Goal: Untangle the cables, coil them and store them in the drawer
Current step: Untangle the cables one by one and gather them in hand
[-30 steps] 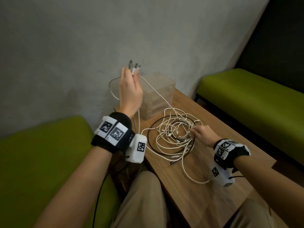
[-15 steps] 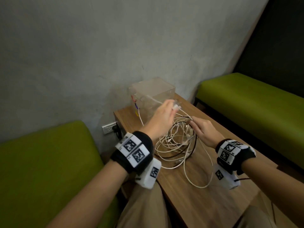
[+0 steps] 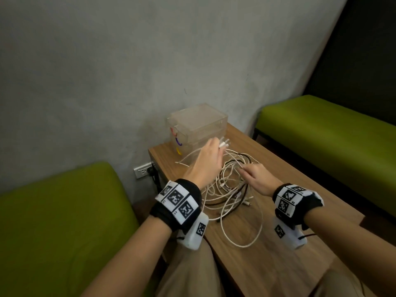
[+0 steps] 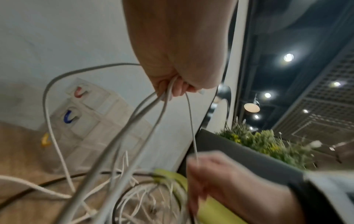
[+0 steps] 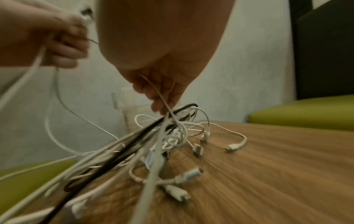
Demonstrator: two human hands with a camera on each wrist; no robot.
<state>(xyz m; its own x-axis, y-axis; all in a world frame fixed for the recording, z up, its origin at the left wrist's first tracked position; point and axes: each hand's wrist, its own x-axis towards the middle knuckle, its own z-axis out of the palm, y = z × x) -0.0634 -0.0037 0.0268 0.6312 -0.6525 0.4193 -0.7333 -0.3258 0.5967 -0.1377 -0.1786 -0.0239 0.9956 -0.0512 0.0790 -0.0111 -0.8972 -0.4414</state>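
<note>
Your left hand [image 3: 205, 161] is closed around a bunch of thin white cable strands [image 4: 145, 106], their plug ends poking out past your fingertips [image 3: 288, 144] just in front of the clear plastic drawer unit [image 3: 199, 125]. Your right hand [image 3: 258, 179] pinches a single thin white strand [image 5: 162, 100] at the top of the heap, fingers curled down onto it.

Below both hands, the tangled pile of white cables with one black cable [image 3: 230, 189] lies on the brown wooden table [image 3: 300, 243], between your wrists and the drawer unit; one long white loop trails toward the near table edge.

These cables are likely light, limp and smooth, so they should slide through a loose grip and drag their neighbours along. I would hold near the plugs, where the stiffer moulded ends give purchase, and feed each strand out gently instead of yanking, since a hard pull probably tightens the knots. The drawers look closed, with coloured loop handles [image 3: 178, 142] on the front.
</note>
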